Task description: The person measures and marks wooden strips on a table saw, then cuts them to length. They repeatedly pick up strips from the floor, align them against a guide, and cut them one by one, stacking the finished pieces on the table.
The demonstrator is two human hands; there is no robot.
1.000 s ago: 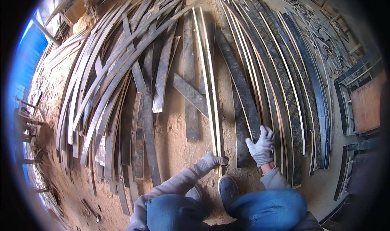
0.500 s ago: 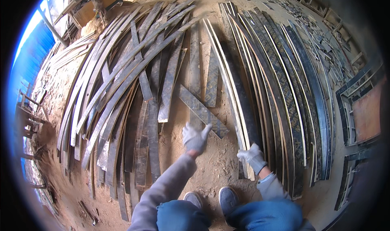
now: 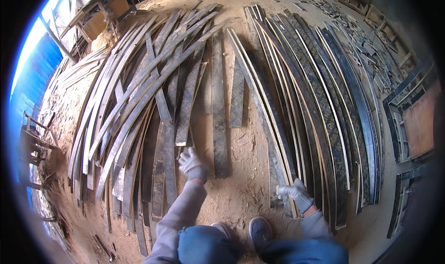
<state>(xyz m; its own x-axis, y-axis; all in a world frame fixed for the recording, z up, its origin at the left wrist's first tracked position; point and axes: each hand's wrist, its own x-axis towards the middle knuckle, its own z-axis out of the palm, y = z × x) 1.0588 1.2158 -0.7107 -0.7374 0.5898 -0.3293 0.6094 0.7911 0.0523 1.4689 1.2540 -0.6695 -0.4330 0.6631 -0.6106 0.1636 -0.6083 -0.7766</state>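
My left hand, in a white knitted glove, is at the near end of a dark plank in the left pile. Its fingers look apart, with nothing visible in them; whether they touch the plank I cannot tell. My right hand, gloved the same way, is closed over the near end of long narrow boards with pale edges and dark faces. Those boards slant away from me along the left side of the right-hand stack. A long dark plank lies flat between the piles, beside a shorter one.
Crisscrossed planks cover the floor on the left. More long strips lie side by side on the right. Scattered offcuts lie at far right, near a framed panel. My shoes stand on dusty ground.
The short board that lay slantwise in the middle is gone from that spot. My left hand has moved left toward the plank ends. My right hand stays on the boards, slightly lower and further right.
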